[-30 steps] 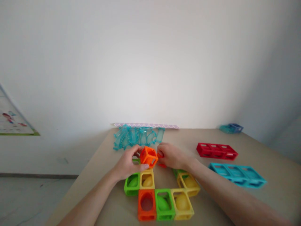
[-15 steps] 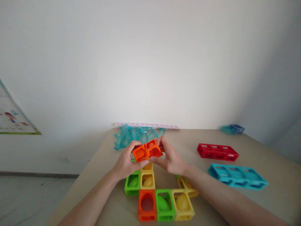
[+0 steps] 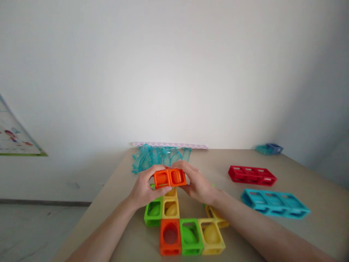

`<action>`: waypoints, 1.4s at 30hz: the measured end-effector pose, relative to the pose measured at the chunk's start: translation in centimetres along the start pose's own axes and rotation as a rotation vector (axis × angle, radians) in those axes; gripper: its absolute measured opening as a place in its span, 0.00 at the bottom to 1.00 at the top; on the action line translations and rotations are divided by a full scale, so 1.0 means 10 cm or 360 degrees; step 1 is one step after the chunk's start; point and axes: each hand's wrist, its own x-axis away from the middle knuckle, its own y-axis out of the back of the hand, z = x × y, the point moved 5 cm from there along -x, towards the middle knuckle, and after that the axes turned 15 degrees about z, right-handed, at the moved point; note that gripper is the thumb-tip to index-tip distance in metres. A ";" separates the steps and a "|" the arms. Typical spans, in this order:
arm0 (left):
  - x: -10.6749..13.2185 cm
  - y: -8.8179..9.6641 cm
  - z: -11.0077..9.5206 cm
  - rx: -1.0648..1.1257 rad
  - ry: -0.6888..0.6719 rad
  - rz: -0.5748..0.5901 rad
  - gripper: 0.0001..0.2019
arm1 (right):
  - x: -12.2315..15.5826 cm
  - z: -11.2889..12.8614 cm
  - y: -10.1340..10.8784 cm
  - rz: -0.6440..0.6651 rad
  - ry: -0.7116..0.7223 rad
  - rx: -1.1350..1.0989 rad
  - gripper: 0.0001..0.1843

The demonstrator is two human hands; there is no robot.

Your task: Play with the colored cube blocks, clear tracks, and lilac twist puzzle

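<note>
Head view: the left hand [image 3: 144,186] has its grip closed around a left orange windowed cube [image 3: 161,179], thumb along the near lower edge; the right hand [image 3: 196,182] grasps a right orange windowed cube [image 3: 177,177] from its outer side. The two stand side by side, seemingly touching, in front of the yellow cube column [image 3: 171,217]. They look raised off the worktop [image 3: 215,165], though how far is hard to judge from this angle, and the seam is too small to show whether they are fastened.

If that join is loose, uneven pressure from the two hands could twist the cubes out of line or part them. A slip of the left thumb, which lies close over the column, could drop a cube onto it and shift the yellow cubes or the left green cube [image 3: 152,218] beside them. The right forearm passes over or close by the yellow piece [image 3: 219,221] at the right; lowering the arm there could knock it askew, and perhaps the near row's yellow cube [image 3: 212,247] with it.

No brand or label can be made out on the cubes. The wall poster [image 3: 17,140] carries a small coloured drawing and faint marks, none of them legible.
</note>
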 end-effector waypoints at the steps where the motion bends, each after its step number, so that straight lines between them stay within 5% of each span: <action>1: 0.00 0.00 0.00 0.0001 0.0010 -0.0003 0.21 | 0.00 0.02 0.01 -0.0017 0.0028 -0.0003 0.18; 7: 0.00 -0.01 0.04 -0.0002 0.0061 0.0012 0.22 | 0.01 0.02 0.04 -0.0048 0.0121 -0.0052 0.25; 12: 0.00 -0.03 0.06 -0.0014 0.0088 0.0099 0.23 | 0.04 -0.07 0.02 -0.0035 0.0056 -0.0301 0.40; 18: -0.01 -0.01 0.05 0.0054 0.0041 0.0061 0.25 | 0.02 -0.07 -0.03 0.0115 -0.0038 -0.0303 0.27; 33: 0.01 -0.02 -0.04 -0.0172 -0.0032 0.0100 0.27 | -0.03 -0.04 -0.05 0.0209 -0.0187 -0.0420 0.17; 42: 0.02 -0.01 -0.06 -0.0146 0.0037 0.0008 0.26 | -0.05 -0.12 -0.11 0.0202 -0.0350 -0.0864 0.22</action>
